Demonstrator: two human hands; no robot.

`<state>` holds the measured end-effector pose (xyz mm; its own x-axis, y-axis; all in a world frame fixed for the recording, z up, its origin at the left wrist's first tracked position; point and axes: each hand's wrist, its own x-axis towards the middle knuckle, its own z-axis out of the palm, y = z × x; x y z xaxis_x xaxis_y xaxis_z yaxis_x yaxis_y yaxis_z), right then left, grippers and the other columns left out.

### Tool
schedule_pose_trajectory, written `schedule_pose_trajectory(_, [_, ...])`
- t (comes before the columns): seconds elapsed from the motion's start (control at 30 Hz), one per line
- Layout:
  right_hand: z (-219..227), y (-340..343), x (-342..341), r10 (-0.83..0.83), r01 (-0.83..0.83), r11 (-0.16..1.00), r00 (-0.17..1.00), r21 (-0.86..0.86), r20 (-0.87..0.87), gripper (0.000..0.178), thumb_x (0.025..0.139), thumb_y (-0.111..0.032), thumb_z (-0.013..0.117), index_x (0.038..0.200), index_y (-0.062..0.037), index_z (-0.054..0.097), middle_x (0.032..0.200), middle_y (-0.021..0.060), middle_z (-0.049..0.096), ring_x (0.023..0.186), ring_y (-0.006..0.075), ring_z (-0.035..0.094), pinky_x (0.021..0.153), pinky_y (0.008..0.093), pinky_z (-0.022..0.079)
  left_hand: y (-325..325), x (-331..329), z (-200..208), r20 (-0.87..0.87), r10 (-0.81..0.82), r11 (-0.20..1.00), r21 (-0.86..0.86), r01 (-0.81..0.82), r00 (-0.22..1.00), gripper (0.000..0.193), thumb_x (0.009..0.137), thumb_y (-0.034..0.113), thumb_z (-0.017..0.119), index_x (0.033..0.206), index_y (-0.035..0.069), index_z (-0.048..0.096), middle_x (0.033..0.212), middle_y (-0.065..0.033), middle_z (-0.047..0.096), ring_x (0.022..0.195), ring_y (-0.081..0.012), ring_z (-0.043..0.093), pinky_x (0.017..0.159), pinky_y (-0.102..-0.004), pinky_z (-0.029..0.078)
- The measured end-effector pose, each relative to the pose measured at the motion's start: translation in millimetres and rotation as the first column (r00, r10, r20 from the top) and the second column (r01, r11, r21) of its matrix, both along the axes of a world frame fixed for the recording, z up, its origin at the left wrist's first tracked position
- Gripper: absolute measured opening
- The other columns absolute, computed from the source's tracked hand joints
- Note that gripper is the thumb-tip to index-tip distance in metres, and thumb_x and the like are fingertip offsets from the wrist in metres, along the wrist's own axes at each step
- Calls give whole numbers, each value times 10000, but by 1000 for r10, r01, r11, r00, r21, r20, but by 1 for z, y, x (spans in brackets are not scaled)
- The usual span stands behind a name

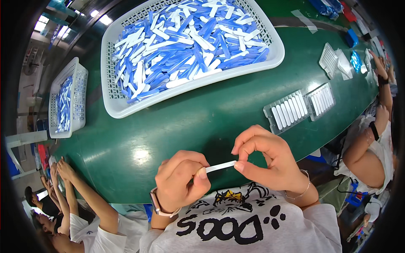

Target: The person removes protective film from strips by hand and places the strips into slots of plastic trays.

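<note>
A slim flat white strip (pixel 221 166) is stretched between my two hands, just above the near edge of the green table. My left hand (pixel 180 177) is closed, pinching the strip's left end between thumb and fingers. At its right end, my right hand (pixel 270 162) holds it by thumb and fingertip, the other fingers curled. Beyond my hands, a large white basket (pixel 194 81) is heaped with blue and white flat strips (pixel 185 46) with rounded ends. To the right of it lies a clear tray (pixel 269 113) with several white strips in a row.
A second clear tray (pixel 322 99) of white strips adjoins the first; another tray (pixel 328 61) lies farther back. At far left stands a smaller basket (pixel 78 101) of blue and white strips. Co-workers' arms (pixel 90 196) reach in at left, and a co-worker's arm (pixel 382 114) at right.
</note>
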<state>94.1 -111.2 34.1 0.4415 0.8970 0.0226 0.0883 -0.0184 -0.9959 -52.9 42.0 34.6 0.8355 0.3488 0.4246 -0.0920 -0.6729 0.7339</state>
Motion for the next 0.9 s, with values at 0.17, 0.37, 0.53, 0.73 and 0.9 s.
schedule_pose_trajectory(0.17, [0, -4, -1, -10, 7, 999, 998, 47, 61, 123, 732, -32, 699, 761, -68, 585, 915, 48, 597, 841, 196, 530, 752, 304, 407, -4, -2, 3, -64, 42, 999, -33, -44, 997, 98, 766, 33, 612, 715, 34, 529, 718, -75, 624, 494, -152, 509, 439, -266, 411])
schedule_pose_trajectory(0.37, [-3, -22, 10, -152, 148, 987, 986, 64, 68, 136, 715, 8, 690, 758, -57, 578, 936, 62, 595, 799, 178, 558, 726, 291, 437, 9, -18, 4, -2, 275, 958, -85, -274, 961, 225, 870, 152, 556, 693, 22, 506, 686, -121, 599, 537, -175, 507, 477, -274, 380])
schedule_pose_trajectory(0.53, [0, -47, 22, -288, 277, 957, 941, 85, 178, 158, 701, 3, 736, 784, -51, 612, 945, 72, 587, 776, 160, 558, 692, 275, 449, -1, 11, 4, 10, 96, 978, -188, -92, 995, 265, 887, 179, 538, 687, 11, 497, 664, -123, 577, 539, -187, 493, 479, -270, 360])
schedule_pose_trajectory(0.73, [3, -124, 48, -646, 742, 648, 413, 175, 642, 170, 681, -13, 774, 785, -36, 641, 959, 82, 538, 766, 158, 550, 624, 267, 437, -4, 15, -11, -65, 217, 973, -67, -221, 974, 408, 918, 305, 488, 646, 2, 463, 635, -102, 485, 569, -192, 438, 513, -304, 307])
schedule_pose_trajectory(0.9, [-25, -249, 89, -621, 947, 4, -249, 320, 743, 126, 753, -105, 736, 778, -29, 639, 898, 99, 562, 837, 233, 556, 731, 334, 442, 5, 16, -21, -117, 151, 981, -103, -164, 982, 310, 960, 240, 447, 749, 15, 478, 688, -22, 444, 524, -75, 327, 468, -232, 242])
